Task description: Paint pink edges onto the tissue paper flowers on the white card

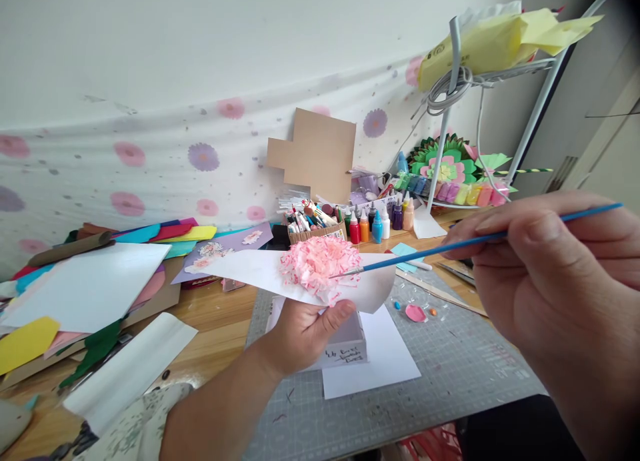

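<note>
My left hand (313,331) grips a piece of white paper (255,266) from below, its thumb over the near edge. On the paper sits a fluffy pink flower (320,264) with a frilly, shredded-looking surface. Between the fingers of my right hand (545,274) is a thin blue paintbrush (440,247), held slantwise. The brush tip reaches the flower's right side and appears to touch it. Beneath the left hand stand a small white box (347,347) with handwriting and a sheet of white paper (395,361), both partly covered.
A grey cutting mat (450,374) covers the table's front. Behind are a box of pens (320,229) and several paint bottles (377,227). Coloured sheets (150,237) pile up at left. A pink clay piece (416,313) lies on the mat. A metal rack (443,134) stands at right.
</note>
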The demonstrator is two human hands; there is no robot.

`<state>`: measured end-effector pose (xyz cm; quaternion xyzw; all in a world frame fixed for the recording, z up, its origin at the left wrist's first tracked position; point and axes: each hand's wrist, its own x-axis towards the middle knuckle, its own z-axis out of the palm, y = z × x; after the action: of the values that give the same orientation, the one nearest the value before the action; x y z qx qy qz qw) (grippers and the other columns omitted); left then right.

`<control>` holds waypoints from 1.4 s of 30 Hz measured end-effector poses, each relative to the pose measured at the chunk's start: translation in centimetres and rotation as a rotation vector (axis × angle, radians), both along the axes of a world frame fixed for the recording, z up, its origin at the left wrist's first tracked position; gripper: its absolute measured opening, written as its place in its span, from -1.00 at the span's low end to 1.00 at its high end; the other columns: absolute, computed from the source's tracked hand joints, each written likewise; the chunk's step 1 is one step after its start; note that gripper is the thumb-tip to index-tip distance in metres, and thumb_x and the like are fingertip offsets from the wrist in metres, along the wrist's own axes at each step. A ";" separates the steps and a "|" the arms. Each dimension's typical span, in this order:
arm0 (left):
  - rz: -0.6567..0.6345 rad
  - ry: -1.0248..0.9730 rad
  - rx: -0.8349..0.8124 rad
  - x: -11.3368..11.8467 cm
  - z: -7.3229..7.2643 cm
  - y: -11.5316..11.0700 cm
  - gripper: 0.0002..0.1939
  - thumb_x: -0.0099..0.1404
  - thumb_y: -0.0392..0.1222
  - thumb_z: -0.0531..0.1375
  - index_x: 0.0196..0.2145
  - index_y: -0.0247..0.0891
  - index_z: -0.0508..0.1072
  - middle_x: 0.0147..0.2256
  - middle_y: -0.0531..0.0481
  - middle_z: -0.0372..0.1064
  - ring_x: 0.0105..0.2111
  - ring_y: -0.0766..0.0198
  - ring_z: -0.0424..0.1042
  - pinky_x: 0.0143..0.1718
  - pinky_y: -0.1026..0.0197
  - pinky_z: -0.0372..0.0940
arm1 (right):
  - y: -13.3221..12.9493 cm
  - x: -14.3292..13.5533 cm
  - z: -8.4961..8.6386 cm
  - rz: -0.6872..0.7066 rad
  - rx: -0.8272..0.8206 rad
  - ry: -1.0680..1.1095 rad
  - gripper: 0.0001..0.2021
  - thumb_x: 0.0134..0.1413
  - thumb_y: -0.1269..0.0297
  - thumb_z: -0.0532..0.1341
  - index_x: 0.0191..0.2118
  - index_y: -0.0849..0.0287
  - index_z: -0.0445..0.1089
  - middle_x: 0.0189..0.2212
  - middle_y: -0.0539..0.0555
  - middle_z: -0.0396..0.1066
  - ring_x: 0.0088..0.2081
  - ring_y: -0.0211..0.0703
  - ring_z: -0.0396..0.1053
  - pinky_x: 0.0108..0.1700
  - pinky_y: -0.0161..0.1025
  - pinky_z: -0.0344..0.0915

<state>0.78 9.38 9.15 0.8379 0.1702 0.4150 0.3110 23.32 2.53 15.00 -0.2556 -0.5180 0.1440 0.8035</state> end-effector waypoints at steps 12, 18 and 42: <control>-0.015 -0.004 0.063 0.1 0.0 0.0 -0.58 0.46 -0.18 0.13 0.24 -0.05 0.40 0.17 -0.09 0.45 0.22 -0.04 0.35 0.33 -0.09 0.13 | 0.1 0.0 -0.2 0.001 -0.002 -0.027 -0.87 0.22 0.38 0.25 -0.32 0.07 0.54 -0.42 0.01 0.54 -0.34 -0.20 0.54 -0.29 -0.25 0.53; -0.038 0.026 0.105 0.3 0.4 0.0 -0.57 0.47 -0.19 0.10 0.26 -0.03 0.36 0.26 -0.05 0.33 0.30 -0.06 0.23 0.36 -0.16 0.06 | 0.2 0.6 -0.1 -0.039 -0.033 0.033 -0.82 0.20 0.41 0.24 -0.38 0.05 0.55 -0.40 -0.02 0.46 -0.38 -0.25 0.51 -0.34 -0.30 0.53; -0.017 0.027 0.127 0.3 0.4 0.0 -0.57 0.47 -0.15 0.11 0.26 -0.04 0.37 0.16 -0.05 0.46 0.25 -0.01 0.31 0.31 -0.09 0.19 | 0.1 0.7 0.3 -0.065 -0.060 -0.045 -0.78 0.21 0.43 0.19 -0.37 0.05 0.54 -0.41 0.01 0.45 -0.33 -0.20 0.48 -0.32 -0.23 0.49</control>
<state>1.12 9.35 9.59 0.8628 0.1405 0.4110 0.2587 23.99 2.66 15.27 -0.2997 -0.5225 0.1275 0.7879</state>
